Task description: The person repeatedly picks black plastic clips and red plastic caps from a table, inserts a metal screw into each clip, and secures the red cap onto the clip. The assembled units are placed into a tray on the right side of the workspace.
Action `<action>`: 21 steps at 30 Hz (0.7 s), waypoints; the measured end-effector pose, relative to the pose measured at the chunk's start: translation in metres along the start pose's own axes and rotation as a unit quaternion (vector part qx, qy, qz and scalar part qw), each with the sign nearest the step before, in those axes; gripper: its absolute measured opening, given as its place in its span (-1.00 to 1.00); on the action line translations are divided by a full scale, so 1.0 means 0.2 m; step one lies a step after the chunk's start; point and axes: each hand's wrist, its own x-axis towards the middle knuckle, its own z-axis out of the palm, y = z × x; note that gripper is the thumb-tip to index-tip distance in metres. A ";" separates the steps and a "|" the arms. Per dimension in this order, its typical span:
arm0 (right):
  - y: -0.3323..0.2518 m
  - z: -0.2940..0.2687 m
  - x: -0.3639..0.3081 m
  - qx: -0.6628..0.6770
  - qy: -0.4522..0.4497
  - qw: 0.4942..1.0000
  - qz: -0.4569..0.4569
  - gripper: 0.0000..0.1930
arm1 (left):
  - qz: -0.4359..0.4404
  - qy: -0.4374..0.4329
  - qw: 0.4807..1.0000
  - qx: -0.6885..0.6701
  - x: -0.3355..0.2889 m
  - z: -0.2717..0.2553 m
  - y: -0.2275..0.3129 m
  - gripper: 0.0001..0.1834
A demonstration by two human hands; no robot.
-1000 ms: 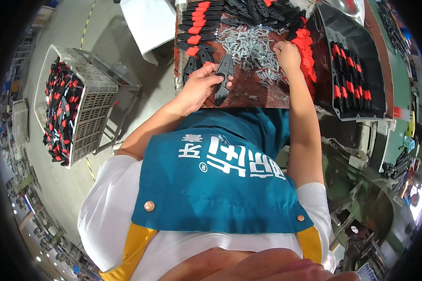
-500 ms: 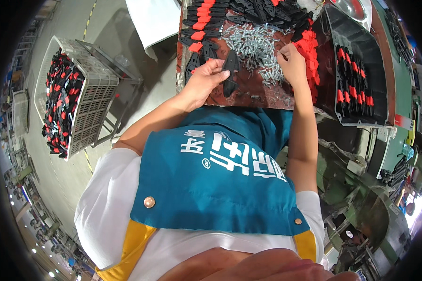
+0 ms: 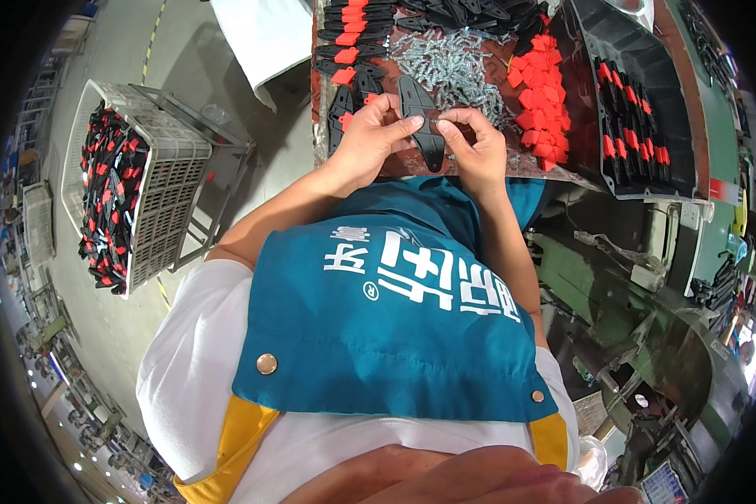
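Observation:
Above the near edge of the work table, my left hand [image 3: 370, 141] grips a long black plastic part [image 3: 422, 126], pointed at its lower end, between thumb and fingers. From the other side my right hand [image 3: 479, 153] meets the part's right edge, thumb and forefinger pinched together. Whatever lies between those right fingertips is too small to make out. Just beyond both hands spreads a heap of small silvery metal pieces [image 3: 449, 67]. A pile of red plastic pieces [image 3: 546, 101] lies to the right of it.
Black parts with red pieces [image 3: 347, 55] line the table's left side. More loose black parts [image 3: 458, 12] lie at the far edge. A black bin [image 3: 676, 109] at right holds similar parts. On the left, a pale crate [image 3: 170, 181] full of them rests on a metal stand.
My right hand has come left from the metal pieces to the black part. My left hand still holds the part, now tilted differently.

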 end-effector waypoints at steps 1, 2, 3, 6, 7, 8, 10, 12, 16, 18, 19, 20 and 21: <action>0.01 0.00 -0.01 -0.006 0.005 1.000 0.000 -0.87 | 0.010 -0.004 1.000 0.024 0.00 -0.01 -0.01 -0.80; 0.01 0.00 -0.01 -0.007 0.006 1.000 -0.011 -0.86 | 0.019 -0.009 0.999 0.047 0.00 -0.01 -0.02 -0.80; 0.02 0.00 -0.02 -0.008 0.009 1.000 -0.021 -0.86 | 0.023 -0.013 0.998 0.064 0.00 0.00 -0.01 -0.81; 0.04 -0.01 -0.04 0.001 -0.014 1.000 0.015 -0.85 | 0.022 -0.020 0.995 0.096 -0.02 0.02 -0.02 -0.83; 0.05 -0.03 -0.05 0.004 -0.025 0.999 0.039 -0.85 | 0.014 -0.016 0.995 0.094 -0.02 0.02 -0.02 -0.84; 0.08 -0.06 -0.04 -0.031 -0.062 0.997 0.029 -0.81 | 0.005 -0.013 0.996 0.091 -0.02 0.02 -0.03 -0.84; 0.04 -0.13 -0.01 -0.057 -0.040 0.998 -0.005 -0.78 | -0.008 0.017 0.997 0.069 -0.01 0.02 -0.03 -0.84; 0.02 -0.27 0.03 -0.159 0.023 0.986 -0.051 -0.72 | 0.000 0.032 0.997 0.068 0.00 0.01 -0.03 -0.83; 0.27 -0.65 0.11 -0.546 0.119 0.828 -0.044 -0.78 | -0.010 0.011 0.999 0.048 0.01 0.00 -0.02 -0.82; 0.32 -0.68 0.14 -0.578 0.091 0.810 -0.044 -0.77 | -0.018 0.009 0.999 0.029 0.01 -0.01 -0.04 -0.81; 0.33 -0.67 0.15 -0.594 0.077 0.799 -0.055 -0.76 | -0.023 0.009 1.000 0.019 0.01 -0.01 -0.05 -0.81; 0.34 -0.66 0.16 -0.610 0.063 0.787 -0.067 -0.76 | -0.025 0.005 0.999 0.025 0.01 -0.02 -0.05 -0.81; 0.34 -0.65 0.18 -0.623 0.065 0.776 -0.068 -0.75 | -0.018 0.003 1.000 0.024 0.01 -0.02 -0.04 -0.81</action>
